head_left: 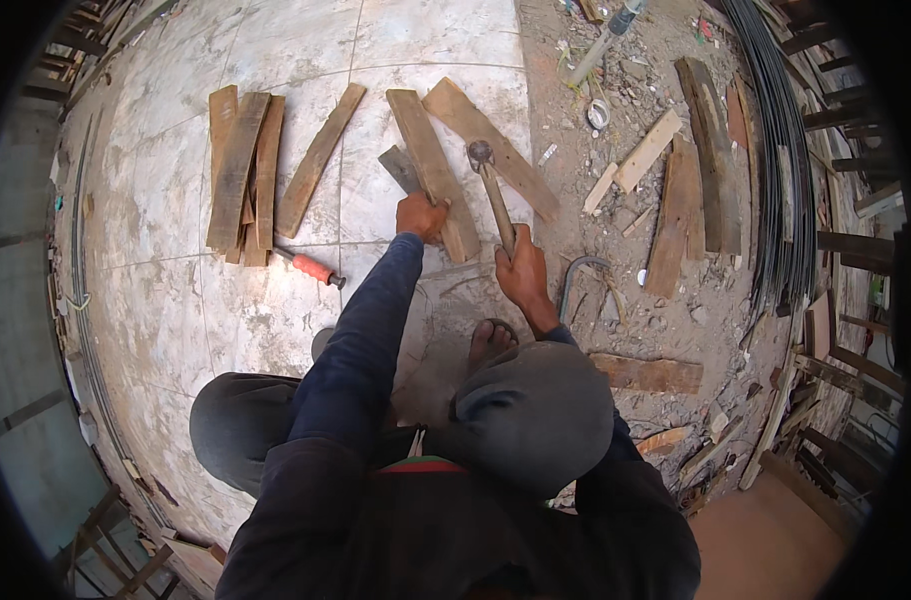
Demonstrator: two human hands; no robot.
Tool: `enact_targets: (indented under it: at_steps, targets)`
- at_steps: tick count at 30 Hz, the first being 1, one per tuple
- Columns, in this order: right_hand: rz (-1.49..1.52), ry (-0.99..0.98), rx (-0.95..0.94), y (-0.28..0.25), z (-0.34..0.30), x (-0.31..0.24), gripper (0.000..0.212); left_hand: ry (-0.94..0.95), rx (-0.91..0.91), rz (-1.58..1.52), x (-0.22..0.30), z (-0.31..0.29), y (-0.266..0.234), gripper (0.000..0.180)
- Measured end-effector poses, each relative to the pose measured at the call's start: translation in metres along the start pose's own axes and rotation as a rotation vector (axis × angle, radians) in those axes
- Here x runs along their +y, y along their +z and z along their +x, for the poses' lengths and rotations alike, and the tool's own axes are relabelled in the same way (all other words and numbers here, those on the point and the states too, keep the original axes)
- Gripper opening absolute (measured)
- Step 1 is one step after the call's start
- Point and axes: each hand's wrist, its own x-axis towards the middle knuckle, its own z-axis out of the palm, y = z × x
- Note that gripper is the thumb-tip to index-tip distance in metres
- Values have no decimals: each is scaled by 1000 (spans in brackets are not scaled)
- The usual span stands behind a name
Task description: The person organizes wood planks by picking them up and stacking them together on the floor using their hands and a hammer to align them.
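My left hand (422,217) is closed at the left edge of a long brown wooden plank (435,165) that lies slanted on the pale tiles. A short grey piece of wood (399,169) sticks out from beside that hand, partly hidden by it and the plank. In my right hand (523,270) is a hammer, gripped low on its wooden handle (496,205). The hammer's metal head (480,153) is up in front, over or close to another wide plank (495,145), which slants down to the right.
Left of my hands lie a stack of planks (238,190), a single plank (320,160) and a red-handled tool (313,268). Rubble on the right holds loose boards (670,215), a bent metal bar (567,285) and a bundle of dark rods (775,170). My foot (491,340) is close below.
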Motion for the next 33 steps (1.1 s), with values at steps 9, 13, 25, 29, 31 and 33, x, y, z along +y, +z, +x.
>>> enact_targets:
  at_steps: [9,13,25,29,31,33]
  targets:
    - [312,145,177,-36,2,16,29,-121,-66,-440,0,-13,-14,41]
    - [524,361,-41,-52,-12,66,35,-57,-55,-898,-21,-9,-26,33]
    - [-516,-273,345,-27,127,66,63,2,-166,-1451,-34,-16,-39,32]
    - [-550,141,-11,-11,152,55,64,31,-3,-1457,-41,-33,-44,30]
    - [-572,156,-19,-21,164,72,61,-17,60,-1424,-46,-36,-41,29]
    - [-570,84,-41,-2,166,39,56,-93,238,-1330,-96,-44,-61,30]
